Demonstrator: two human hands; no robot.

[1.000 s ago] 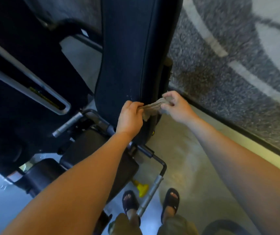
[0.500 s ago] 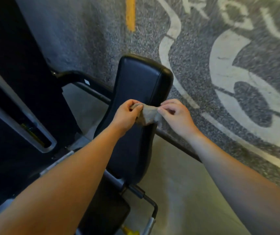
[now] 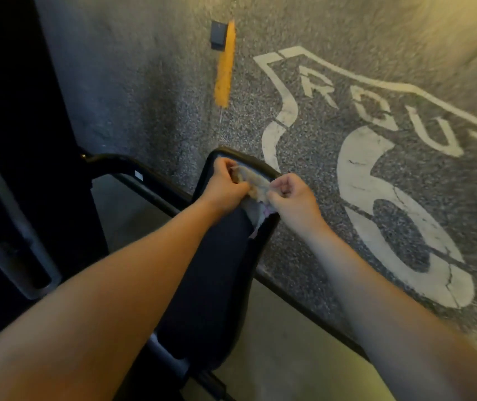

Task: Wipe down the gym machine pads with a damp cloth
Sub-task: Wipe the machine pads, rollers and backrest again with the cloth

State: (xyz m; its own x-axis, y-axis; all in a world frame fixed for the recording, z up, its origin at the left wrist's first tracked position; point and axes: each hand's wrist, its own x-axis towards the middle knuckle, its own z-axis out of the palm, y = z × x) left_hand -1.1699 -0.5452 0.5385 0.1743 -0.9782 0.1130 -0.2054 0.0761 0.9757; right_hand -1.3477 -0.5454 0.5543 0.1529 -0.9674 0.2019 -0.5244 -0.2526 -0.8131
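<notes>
— Which step is this?
— Wiping the top edge of the back pad [image 3: 217, 273]. The left hand [image 3: 227, 185] and right hand [image 3: 292, 198], fingers curled, each pinch one end of the cloth [image 3: 253, 182], which lies against the pad's top.
— Next?
— Probably drawing it down the face, pressed flat.

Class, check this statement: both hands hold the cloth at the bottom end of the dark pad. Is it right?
No. In the head view the left hand and right hand hold the cloth at the top end of the dark pad, not the bottom.
</notes>
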